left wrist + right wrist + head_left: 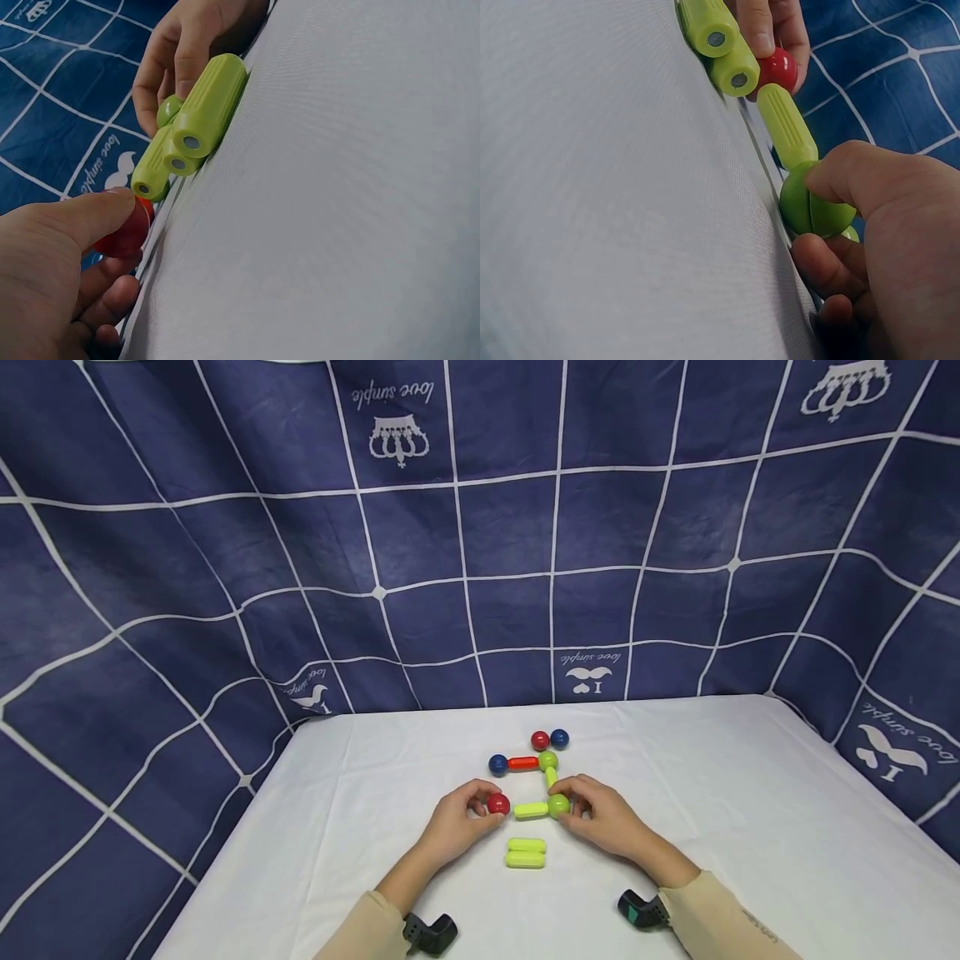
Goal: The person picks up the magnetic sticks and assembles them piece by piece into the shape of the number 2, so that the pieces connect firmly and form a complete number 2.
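My left hand [457,823] pinches a red ball [498,804] between thumb and fingers, close to the free end of a yellow-green magnetic rod [531,811]. That rod's other end meets a green ball [558,807], which my right hand [609,818] grips with thumb and fingers. From this ball a second yellow-green rod [552,775] leads to a farther green ball [548,761]. A red rod [522,763] runs left from there to a blue ball [498,765]. In the right wrist view, the gripped green ball [799,202] shows a seam.
Two loose yellow-green rods [526,852] lie side by side nearer me, metal discs visible in their ends. Behind the joined pieces sit another red ball [540,741] and a blue ball [559,739]. A white cloth [360,827] covers the table; a blue checked curtain [502,527] surrounds it.
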Motion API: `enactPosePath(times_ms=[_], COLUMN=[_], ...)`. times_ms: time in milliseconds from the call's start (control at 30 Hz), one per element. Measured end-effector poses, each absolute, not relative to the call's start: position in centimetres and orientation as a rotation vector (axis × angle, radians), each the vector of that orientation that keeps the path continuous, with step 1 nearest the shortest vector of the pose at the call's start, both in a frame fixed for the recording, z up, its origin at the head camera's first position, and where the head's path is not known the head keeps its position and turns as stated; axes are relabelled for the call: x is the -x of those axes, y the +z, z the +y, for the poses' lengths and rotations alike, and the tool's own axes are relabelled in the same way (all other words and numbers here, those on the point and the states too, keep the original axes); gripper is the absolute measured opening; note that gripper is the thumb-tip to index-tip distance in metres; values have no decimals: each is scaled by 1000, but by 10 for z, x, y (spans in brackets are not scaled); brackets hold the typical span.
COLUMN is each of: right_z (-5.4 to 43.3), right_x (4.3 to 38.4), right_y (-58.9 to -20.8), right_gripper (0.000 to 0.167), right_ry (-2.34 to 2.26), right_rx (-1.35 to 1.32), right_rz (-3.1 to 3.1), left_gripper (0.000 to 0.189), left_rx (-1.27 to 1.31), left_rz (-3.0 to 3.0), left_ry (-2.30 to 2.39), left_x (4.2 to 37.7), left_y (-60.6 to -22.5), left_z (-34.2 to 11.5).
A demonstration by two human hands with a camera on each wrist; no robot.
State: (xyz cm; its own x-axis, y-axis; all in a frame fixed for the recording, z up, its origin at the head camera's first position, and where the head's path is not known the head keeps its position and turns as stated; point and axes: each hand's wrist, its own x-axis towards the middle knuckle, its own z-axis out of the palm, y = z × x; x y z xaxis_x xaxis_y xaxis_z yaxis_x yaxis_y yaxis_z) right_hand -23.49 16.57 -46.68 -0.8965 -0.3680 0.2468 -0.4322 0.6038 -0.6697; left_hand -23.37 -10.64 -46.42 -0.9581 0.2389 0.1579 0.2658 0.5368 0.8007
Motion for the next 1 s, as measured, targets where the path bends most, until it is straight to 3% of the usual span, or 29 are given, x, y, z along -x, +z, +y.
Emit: enactPosePath(times_ms=[1000], right_z=[165], right_x=[235], right_y=[-464], right_gripper=[32], right_ry=[1121], right_rx=[-640], right_rz=[-2779], left_gripper=[34], left_rx=[513], left_rz=[-2756], left_ry=[-1277], left_x=[235], left_y=[-467], left_z=[-104])
